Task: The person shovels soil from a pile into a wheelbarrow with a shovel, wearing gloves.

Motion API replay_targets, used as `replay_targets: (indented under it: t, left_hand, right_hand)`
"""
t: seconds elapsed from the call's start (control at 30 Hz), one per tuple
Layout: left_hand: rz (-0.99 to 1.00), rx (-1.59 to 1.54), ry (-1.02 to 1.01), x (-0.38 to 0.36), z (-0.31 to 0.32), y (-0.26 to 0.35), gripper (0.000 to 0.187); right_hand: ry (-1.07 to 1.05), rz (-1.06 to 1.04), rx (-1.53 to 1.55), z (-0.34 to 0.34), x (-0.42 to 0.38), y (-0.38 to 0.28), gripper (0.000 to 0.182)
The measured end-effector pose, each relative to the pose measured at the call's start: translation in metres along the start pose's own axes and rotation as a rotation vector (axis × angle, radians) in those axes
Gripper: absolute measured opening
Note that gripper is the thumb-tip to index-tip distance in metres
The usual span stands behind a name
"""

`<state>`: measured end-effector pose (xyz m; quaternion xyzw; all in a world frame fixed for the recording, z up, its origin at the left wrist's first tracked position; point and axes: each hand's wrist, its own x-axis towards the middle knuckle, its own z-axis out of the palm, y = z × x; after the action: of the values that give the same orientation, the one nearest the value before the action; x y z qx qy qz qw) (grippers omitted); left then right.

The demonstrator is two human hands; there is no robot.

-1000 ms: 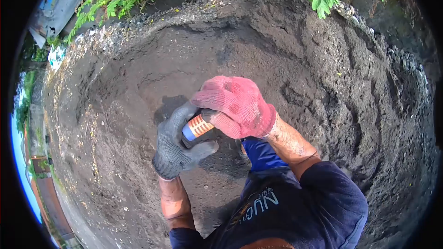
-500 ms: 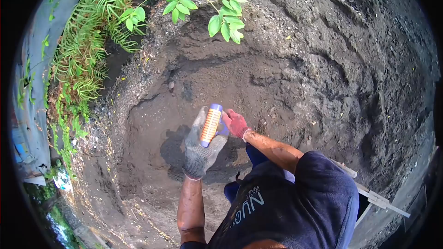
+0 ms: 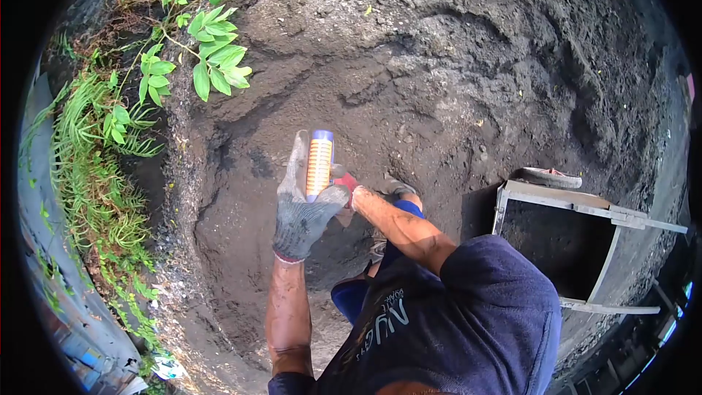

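Observation:
An orange-and-white ribbed grip with purple ends [image 3: 319,164] stands up in front of me, like the top of a tool handle; whatever is below it is hidden. My left hand [image 3: 306,211], in a grey knit glove, closes around its lower part, one finger stretched along its left side. Just right of the grip is my right hand [image 3: 346,186] in a red glove. It looks closed low against the handle, but its fingertips are behind the left hand. Under both hands lies dark, damp soil [image 3: 241,227].
A metal-framed cart with a dark box [image 3: 556,249] stands at right, its wheel [image 3: 548,177] on the far side. A rough soil bank [image 3: 453,51] rises ahead. Leafy branches [image 3: 216,58] and ferns [image 3: 80,139] line the left, beside grey sheeting [image 3: 69,300]. My shoe [image 3: 395,186] shows near the right forearm.
The view has swung right, bringing the cart into sight and shifting the plants left. The grip now stands straighter, and my right hand has moved closer in behind the left.

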<state>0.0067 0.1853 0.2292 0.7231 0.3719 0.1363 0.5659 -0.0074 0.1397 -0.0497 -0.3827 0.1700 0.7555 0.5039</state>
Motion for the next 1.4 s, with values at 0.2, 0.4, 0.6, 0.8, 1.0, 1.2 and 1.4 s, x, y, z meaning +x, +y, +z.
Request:
replay_targets:
  t: [0.2, 0.4, 0.6, 0.8, 1.0, 1.2, 1.4]
  left_hand:
    - [-0.105, 0.082, -0.074, -0.051, 0.026, -0.001, 0.080]
    - [0.045, 0.049, 0.086, -0.137, -0.041, 0.084, 0.080]
    - [0.026, -0.655, 0.498, -0.316, -0.083, 0.011, 0.070]
    - [-0.379, -0.834, 1.190, -0.491, 0.022, -0.174, 0.011]
    - [-1.034, -0.907, 1.790, -0.620, 0.173, -0.238, 0.024]
    - [-0.968, -0.984, 1.855, -0.556, 0.140, -0.242, 0.017]
    - [-0.623, -1.104, 1.610, -0.355, 0.006, -0.228, 0.019]
  right_hand:
    - [0.022, -0.056, -0.021, -0.023, -0.036, 0.011, 0.041]
    - [0.077, -0.230, -0.061, -0.005, -0.036, 0.005, 0.032]
    - [0.069, -0.315, 0.470, 0.004, 0.011, -0.033, 0.044]
    - [0.261, -0.257, -0.005, -0.020, 0.018, 0.043, 0.020]
    - [0.125, 0.030, -0.892, -0.073, 0.012, 0.198, 0.027]
    - [0.190, -0.078, -0.888, -0.014, 0.062, 0.221, 0.013]
    - [0.270, -0.239, -0.668, 0.183, 0.144, -0.028, 0.019]
